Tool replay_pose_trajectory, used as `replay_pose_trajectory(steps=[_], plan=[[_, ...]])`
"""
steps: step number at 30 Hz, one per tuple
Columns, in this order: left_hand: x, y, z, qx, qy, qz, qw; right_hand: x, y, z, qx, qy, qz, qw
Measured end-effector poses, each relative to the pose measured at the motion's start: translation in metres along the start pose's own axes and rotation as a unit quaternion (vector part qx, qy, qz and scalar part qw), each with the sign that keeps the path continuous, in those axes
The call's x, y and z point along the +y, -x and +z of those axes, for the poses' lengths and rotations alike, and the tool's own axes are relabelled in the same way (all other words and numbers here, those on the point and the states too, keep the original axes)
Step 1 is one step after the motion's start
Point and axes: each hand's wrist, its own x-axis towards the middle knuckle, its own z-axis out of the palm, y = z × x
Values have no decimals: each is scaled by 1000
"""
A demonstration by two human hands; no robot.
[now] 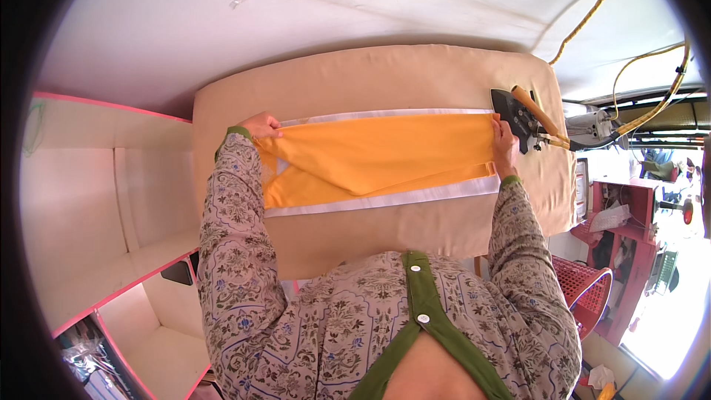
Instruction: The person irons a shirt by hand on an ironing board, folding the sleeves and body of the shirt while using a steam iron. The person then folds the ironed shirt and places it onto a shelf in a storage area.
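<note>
A long piece of orange-yellow fabric (pixel 355 150) lies across a white cloth strip (pixel 383 202) on the padded ironing table (pixel 344 80). At its left end, my left hand (pixel 263 125) pinches the upper corner, and the fabric there is bunched and folded over. My right hand (pixel 504 144) grips the right end by the upper corner. Just beyond my right hand sits a dark steam iron (pixel 514 119) with a wooden handle (pixel 534 110). A diagonal fold runs over the lower middle of the fabric, and a narrow folded edge shows at the lower right.
A pink-edged white shelf unit (pixel 83 194) stands at the left, with wrapped items in a lower compartment. The iron's yellow hose (pixel 650 114) runs off to the right. A red plastic basket (pixel 583 289) is at the lower right. A white wall (pixel 333 5) rises behind the table.
</note>
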Motion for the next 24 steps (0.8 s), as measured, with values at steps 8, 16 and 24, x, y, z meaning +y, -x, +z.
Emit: replay_pose_trajectory(steps=[8, 16, 24], plan=[[-17, 12, 23, 223, -79, -4, 972, 14, -16, 3, -73, 185, -96, 975], [40, 53, 138, 325, 144, -81, 931, 30, -103, -76, -156, 332, -45, 929], [119, 51, 246, 354, 395, -92, 843, 62, -144, -75, -349, 162, -17, 923]])
